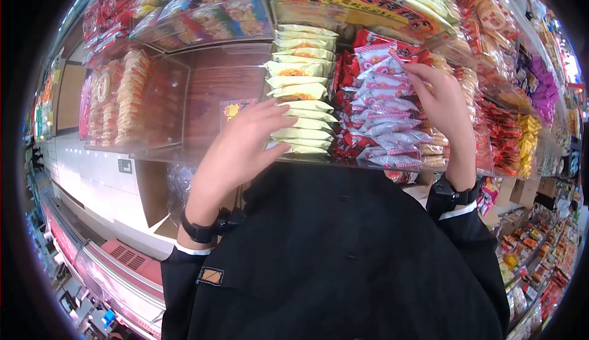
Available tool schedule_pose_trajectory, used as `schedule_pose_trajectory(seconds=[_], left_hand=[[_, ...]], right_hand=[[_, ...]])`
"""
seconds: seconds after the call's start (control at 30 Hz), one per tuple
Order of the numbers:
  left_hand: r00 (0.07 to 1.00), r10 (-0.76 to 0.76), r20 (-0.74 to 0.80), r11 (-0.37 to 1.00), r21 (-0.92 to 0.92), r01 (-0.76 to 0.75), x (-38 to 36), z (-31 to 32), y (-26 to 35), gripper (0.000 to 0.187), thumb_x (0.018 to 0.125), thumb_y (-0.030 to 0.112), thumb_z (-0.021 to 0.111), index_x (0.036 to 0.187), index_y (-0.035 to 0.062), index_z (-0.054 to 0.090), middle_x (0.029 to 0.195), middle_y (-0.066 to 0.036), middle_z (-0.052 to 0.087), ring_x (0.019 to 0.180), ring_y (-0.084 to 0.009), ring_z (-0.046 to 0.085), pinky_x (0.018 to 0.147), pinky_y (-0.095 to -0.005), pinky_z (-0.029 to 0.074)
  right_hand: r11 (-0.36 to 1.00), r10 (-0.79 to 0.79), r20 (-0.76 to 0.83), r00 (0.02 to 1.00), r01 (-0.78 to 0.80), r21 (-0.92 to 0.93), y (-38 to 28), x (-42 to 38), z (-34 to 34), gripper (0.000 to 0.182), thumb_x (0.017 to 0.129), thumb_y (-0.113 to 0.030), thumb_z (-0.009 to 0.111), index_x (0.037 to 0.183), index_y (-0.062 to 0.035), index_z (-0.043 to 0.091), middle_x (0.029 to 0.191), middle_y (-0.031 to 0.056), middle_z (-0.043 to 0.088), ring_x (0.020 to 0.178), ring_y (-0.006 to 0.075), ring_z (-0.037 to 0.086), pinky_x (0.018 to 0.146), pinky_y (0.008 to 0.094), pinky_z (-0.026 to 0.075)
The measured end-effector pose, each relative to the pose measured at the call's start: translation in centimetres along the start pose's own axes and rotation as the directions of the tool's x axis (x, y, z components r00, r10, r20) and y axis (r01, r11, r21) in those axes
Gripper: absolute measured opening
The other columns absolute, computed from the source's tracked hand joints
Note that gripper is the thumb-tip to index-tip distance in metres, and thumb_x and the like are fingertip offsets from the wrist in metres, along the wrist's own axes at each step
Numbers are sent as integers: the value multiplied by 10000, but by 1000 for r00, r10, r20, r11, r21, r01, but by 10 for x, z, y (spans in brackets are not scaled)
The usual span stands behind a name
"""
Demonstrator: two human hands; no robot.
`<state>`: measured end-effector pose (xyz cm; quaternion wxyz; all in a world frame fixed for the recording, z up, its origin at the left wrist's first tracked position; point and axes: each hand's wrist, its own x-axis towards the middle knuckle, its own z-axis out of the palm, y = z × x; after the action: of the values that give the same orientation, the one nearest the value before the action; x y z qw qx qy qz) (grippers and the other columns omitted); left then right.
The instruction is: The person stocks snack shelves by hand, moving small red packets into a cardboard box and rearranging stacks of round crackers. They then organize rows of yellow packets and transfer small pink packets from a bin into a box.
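My left hand (pixel 239 143) is open, its fingers spread and slightly blurred. Its fingertips overlap the left edge of a row of pale yellow snack packets (pixel 307 107), stacked neatly in a clear bin. To their right lies a row of pink and white snack packets (pixel 386 104), with red packets (pixel 351 137) showing beside and behind them. My right hand (pixel 438 97) reaches in from the right, thumb and forefinger closed at the right edge of a pink and white packet (pixel 377 56) at the far end of that row.
Left of the yellow row, a wood-based compartment (pixel 211 82) holds a small printed card (pixel 236 110). Round crackers in clear wrap (pixel 132 94) stand farther left. A yellow and red sign (pixel 368 5) fronts the upper bins. Red packets (pixel 500 128) and yellow packets (pixel 527 143) fill bins at right.
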<state>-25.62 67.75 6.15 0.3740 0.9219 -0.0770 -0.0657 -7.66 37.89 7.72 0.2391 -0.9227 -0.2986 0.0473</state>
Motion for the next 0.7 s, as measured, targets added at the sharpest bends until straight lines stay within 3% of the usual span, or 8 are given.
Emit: schedule_pose_trajectory(seconds=[0.07,0.13,0.2,0.33,0.4,0.5,0.63,0.7], left_hand=[[1000,16,-18,991,130,-13,-3,13,-3,302,830,131,732,1121,54,709,1347,-146,597,1326,-353,491,1120,-463,373],[999,-26,-20,997,79,28,-1,16,-4,263,792,161,771,1033,58,744,1389,-152,562,1375,-373,429,1151,-482,332],[998,-51,-34,977,206,57,2,13,-2,278,740,161,814,996,67,761,1417,-169,536,1396,-378,400,1151,-479,331],[995,-96,25,962,257,87,12,10,-5,302,691,148,848,971,69,769,1449,-186,503,1412,-379,380,1146,-458,338],[994,-107,29,979,177,100,13,11,-11,315,674,129,857,968,63,766,1461,-191,492,1427,-368,365,1145,-436,339],[994,-106,-8,988,112,107,9,15,-14,311,677,134,858,964,59,765,1459,-193,496,1424,-367,373,1140,-415,346],[992,-113,-59,981,153,121,2,19,-17,315,678,125,856,967,47,758,1454,-192,503,1414,-380,387,1127,-404,360],[965,-188,-184,980,26,196,-5,16,-14,255,776,122,790,1017,49,747,1437,-202,518,1354,-323,466,1078,-351,398]], right_hand=[[997,-51,-54,997,53,52,5,0,4,210,931,-138,601,1070,-20,705,918,212,701,868,386,676,777,419,524],[997,-13,-36,999,16,76,10,-5,7,228,945,-132,578,1105,-17,693,951,219,700,904,380,676,793,411,524],[983,-26,-49,998,35,182,9,-11,7,240,959,-116,552,1134,-11,677,1032,216,697,973,375,667,842,391,518],[945,-124,-356,926,219,242,0,-37,16,218,951,-33,553,1128,9,673,1125,175,700,1080,321,665,932,377,497],[942,-100,-404,909,217,255,-6,-58,17,214,939,-11,575,1125,9,679,1105,158,709,1075,283,673,930,365,499],[936,63,-477,877,114,333,-2,-88,29,212,932,-15,598,1124,-7,689,1077,138,714,1014,243,684,894,331,505],[933,123,-460,880,56,356,-2,-120,41,238,920,-6,609,1147,-8,681,1111,149,706,1058,253,673,925,339,496],[945,82,-504,860,94,313,-6,-131,43,249,914,3,609,1154,-5,677,1141,153,696,1095,260,660,954,346,484]])
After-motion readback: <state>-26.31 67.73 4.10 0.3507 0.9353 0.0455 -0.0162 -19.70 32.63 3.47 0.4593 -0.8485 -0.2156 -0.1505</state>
